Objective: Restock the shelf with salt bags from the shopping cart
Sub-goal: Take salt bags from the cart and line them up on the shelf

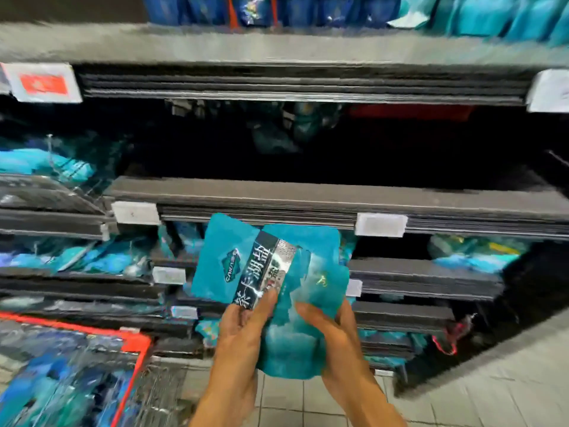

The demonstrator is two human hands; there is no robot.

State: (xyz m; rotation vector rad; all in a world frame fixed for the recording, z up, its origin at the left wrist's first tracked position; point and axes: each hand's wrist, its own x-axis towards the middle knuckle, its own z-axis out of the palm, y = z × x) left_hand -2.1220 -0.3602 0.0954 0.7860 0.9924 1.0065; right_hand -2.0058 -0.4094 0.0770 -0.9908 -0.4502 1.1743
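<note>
A teal salt bag [271, 291] with a dark vertical label is held up in front of the shelf unit [308, 195]. My left hand [243, 337] grips its lower left, thumb over the label. My right hand [335, 337] holds its lower right, thumb across the front. It may be more than one bag stacked; I cannot tell. The shopping cart [135, 340], red-rimmed, stands at the lower left with several blue and teal bags [61, 392] inside. The middle shelf level behind the bag looks dark and mostly bare.
More teal bags [40, 163] lie on the left shelves and on a lower right shelf [474, 257]. Blue packs [246, 9] line the top shelf. White price tags [380, 224] clip to the shelf edges. Tiled floor [492, 396] lies below.
</note>
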